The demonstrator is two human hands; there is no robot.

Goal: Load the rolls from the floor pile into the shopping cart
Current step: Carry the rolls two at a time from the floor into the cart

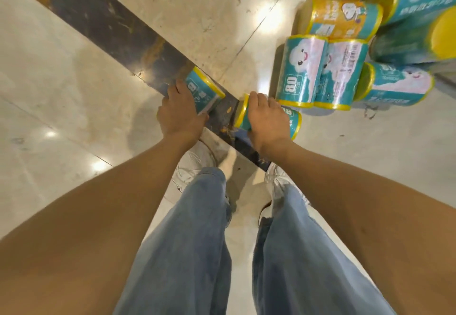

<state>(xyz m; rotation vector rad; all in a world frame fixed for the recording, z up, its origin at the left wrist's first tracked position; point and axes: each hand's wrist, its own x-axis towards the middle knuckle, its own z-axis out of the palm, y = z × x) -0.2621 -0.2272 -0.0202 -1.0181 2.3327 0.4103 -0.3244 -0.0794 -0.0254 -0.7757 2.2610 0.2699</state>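
Rolls (206, 90) held in left hand (180, 112), right hand (266, 119).

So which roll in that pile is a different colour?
The one orange-wrapped roll, lying on its side; every other roll in view is wrapped in teal.

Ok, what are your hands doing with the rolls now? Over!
Left hand grips one teal yellow-rimmed wrapped roll; right hand grips a second teal roll. Pile of wrapped rolls on floor, ahead right. Cart not in view. Nothing seen in the way.
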